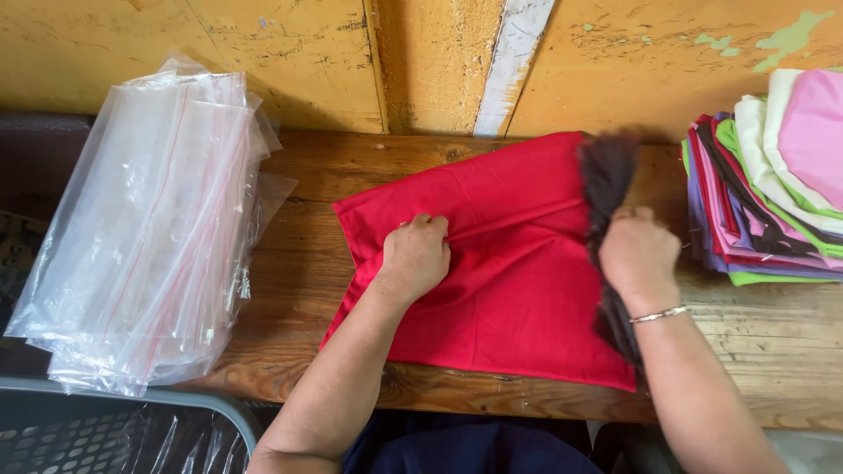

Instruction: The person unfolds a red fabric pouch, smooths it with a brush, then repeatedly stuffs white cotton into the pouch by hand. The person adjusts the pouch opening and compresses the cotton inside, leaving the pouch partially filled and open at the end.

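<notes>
A red cloth [518, 290] lies spread on a wooden bench [755, 351], with a dark fringed edge [608, 175] along its right side. My left hand [414, 256] is closed on a fold near the cloth's middle. At the right edge, my right hand [638, 256] grips the cloth by the dark fringe; a thin bracelet circles that wrist. Between the two hands a crease runs across the cloth.
A pile of clear plastic zip bags [149, 228] lies at the left end of the bench. A stack of folded cloths in several colours [773, 184] sits at the right. A grey mesh basket [105, 430] is at bottom left. A yellow painted wall [307, 53] stands behind.
</notes>
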